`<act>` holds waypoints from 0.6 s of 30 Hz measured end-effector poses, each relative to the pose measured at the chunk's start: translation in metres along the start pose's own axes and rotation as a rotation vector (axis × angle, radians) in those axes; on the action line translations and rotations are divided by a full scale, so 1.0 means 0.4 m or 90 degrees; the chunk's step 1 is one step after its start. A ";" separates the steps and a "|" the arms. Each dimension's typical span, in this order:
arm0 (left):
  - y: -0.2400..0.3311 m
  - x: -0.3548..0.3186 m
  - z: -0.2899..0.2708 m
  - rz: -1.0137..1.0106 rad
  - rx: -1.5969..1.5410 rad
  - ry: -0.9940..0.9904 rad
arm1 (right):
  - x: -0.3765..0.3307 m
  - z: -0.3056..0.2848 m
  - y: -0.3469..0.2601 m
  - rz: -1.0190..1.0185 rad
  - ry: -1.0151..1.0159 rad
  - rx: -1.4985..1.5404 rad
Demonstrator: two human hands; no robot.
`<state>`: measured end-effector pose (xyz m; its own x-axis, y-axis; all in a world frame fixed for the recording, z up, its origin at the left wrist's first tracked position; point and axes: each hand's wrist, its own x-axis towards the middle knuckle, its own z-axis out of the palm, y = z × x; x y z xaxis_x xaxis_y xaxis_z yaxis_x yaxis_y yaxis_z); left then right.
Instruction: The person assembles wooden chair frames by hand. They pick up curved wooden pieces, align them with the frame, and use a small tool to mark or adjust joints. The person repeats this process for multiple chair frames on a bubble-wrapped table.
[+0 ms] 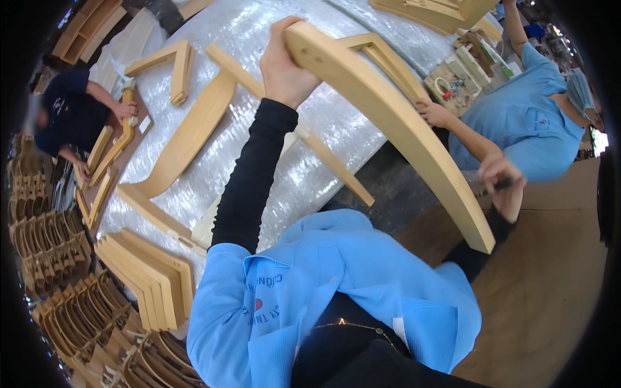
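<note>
**Film-covered worktable (220,26), one curved beam (414,139) raised over its edge**

Racks of curved wooden parts (48,249) fill the far left of the workshop. Beside them, a co-worker in a dark shirt (71,110) has both hands on pale wooden pieces (116,152). Near the table's lower left stands a stack of bent pieces (145,278); further in lie an angled piece (181,74), a broad curved slat (187,142) and a long narrow strip (339,169).

At the middle, the left hand (288,68) is wrapped round the beam's upper end. From there the beam slants down to the right, across the front of the person, its lower end near the right forearm. The right hand (503,184) is beyond that end, fingers curled by a small dark object (503,183); blur hides whether they pinch it.

Far right, a co-worker in blue (530,123) has a hand (435,113) at the beam's far edge; whether it touches cannot be told.

With only the left grip clearly bearing the beam, a slip or twist of that wrist could swing the lower end into someone's arm or dent the wood. A hard edge on the dark object, if it has one, could scratch the pale face.
</note>
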<state>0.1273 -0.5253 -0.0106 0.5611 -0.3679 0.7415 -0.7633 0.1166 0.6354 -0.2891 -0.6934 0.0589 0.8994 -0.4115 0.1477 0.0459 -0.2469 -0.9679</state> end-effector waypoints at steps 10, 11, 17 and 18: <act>0.028 0.205 0.247 0.002 0.448 -0.484 | 0.059 0.200 0.126 -0.023 0.281 -0.773; 0.015 0.197 0.271 -0.031 0.456 -0.531 | 0.079 0.202 0.181 -0.019 0.290 -0.803; -0.088 0.086 0.275 0.059 0.280 -0.441 | 0.155 0.143 0.455 0.048 0.290 -0.643; -0.095 0.076 0.243 0.106 0.200 -0.397 | 0.171 0.130 0.504 0.059 0.299 -0.630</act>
<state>0.1424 -0.6306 -0.0331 0.2129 -0.8378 0.5028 -0.9316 -0.0189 0.3631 -0.1956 -0.7258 -0.1368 0.6168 -0.7056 0.3489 -0.5710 -0.7062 -0.4186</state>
